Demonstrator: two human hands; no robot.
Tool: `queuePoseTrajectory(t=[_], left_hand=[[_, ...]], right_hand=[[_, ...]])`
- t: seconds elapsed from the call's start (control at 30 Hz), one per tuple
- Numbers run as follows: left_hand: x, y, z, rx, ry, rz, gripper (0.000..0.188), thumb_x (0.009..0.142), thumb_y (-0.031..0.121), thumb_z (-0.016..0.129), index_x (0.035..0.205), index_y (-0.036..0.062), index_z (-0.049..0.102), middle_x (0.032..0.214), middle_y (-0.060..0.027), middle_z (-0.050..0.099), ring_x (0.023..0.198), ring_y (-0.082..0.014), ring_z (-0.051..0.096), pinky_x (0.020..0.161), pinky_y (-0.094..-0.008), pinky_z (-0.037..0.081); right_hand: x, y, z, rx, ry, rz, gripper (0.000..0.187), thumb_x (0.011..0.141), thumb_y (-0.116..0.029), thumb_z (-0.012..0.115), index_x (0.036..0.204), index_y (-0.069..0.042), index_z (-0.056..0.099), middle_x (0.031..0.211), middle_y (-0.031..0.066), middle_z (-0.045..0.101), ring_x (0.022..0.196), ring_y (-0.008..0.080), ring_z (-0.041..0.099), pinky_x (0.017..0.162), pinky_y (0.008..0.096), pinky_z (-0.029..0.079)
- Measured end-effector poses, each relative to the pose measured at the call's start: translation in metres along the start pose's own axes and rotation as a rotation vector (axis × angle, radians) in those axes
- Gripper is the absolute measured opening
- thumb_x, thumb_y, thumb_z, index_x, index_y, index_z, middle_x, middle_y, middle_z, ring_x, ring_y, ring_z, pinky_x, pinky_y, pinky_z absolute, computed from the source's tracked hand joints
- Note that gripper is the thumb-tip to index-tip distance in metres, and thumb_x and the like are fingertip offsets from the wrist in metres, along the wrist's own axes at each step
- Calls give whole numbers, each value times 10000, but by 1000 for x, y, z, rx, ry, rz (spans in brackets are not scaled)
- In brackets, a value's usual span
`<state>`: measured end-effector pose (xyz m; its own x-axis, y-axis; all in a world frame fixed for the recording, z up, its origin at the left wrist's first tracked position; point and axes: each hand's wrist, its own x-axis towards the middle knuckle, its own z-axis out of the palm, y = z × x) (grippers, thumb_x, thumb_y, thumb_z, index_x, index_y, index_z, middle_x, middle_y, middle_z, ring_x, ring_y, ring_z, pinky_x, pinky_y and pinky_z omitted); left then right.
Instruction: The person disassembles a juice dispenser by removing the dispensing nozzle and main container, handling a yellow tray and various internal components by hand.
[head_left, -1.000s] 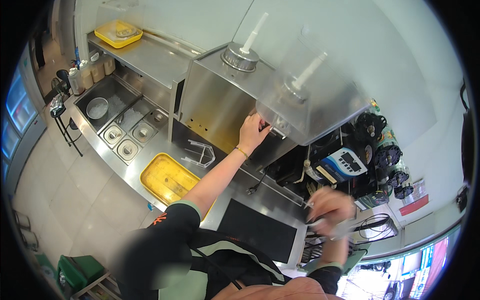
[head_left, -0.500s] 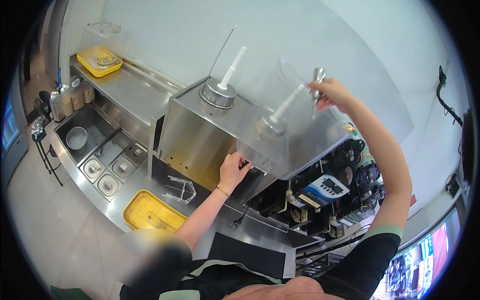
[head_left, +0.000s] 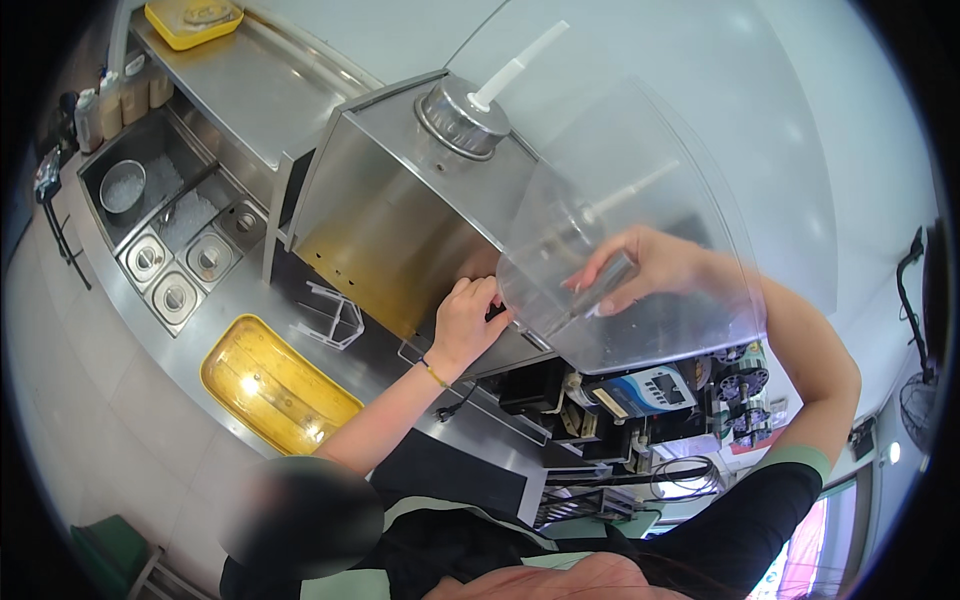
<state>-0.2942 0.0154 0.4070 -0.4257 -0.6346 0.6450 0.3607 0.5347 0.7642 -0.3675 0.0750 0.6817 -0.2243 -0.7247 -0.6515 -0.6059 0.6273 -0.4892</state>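
Observation:
My left hand [head_left: 467,322] is closed at the front of the steel dispenser body [head_left: 380,230], beside the lower edge of a clear plastic tank [head_left: 690,310]. A small dark part shows at its fingertips, too hidden to name. My right hand [head_left: 650,272] is closed around a shiny metal cylinder-shaped piece [head_left: 608,285], tilted down toward the tank's front. Both show through or against the clear plastic; whether the hand is inside the tank I cannot tell. Behind the plastic is a blurred round metal hub with a white rod. A matching uncovered metal hub [head_left: 465,118] bears a white rod [head_left: 520,65] to the left.
A yellow tray [head_left: 285,395] and a clear plastic frame [head_left: 330,318] lie on the steel counter. Lidded round containers [head_left: 175,300] and a metal cup of ice [head_left: 123,188] sit far left. A black plug [head_left: 447,412] and a blue-and-white control panel [head_left: 650,388] are near the dispenser.
My right hand has come down and toward the tank's front with the metal piece. My left hand stays at the front edge. The view has shifted and come closer.

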Motion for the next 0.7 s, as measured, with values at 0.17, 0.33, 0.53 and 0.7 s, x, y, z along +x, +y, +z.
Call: queuePoseTrajectory(t=[0.17,0.33,0.53,0.7], left_hand=[[-1,-3,4,-27,5,10,251,642,170,723,730,74,509,623,-43,478,624,-219,476,549,-328,410],[-2,-8,2,-33,20,23,269,640,180,735,751,64,519,641,-46,494,623,-223,474,552,-324,411],[-4,-6,4,-29,9,15,290,637,190,740,738,55,502,624,-50,470,631,-231,464,553,-329,403],[-4,-6,6,17,8,46,297,646,184,731,744,75,473,670,-26,482,654,-213,467,568,-317,412]], right_hand=[[3,-1,-2,-112,-18,0,247,669,48,719,891,-26,642,1093,158,611,1069,206,551,916,310,436],[8,-5,-5,-15,-3,89,250,663,38,727,892,-31,655,1080,136,621,1036,194,568,928,306,423],[11,5,-6,-69,-117,110,415,668,1,743,1058,-26,604,1139,113,591,1059,183,552,940,308,414],[7,3,-5,-203,-217,166,620,697,-32,734,1257,-32,468,1237,109,520,1075,182,542,949,313,411]])
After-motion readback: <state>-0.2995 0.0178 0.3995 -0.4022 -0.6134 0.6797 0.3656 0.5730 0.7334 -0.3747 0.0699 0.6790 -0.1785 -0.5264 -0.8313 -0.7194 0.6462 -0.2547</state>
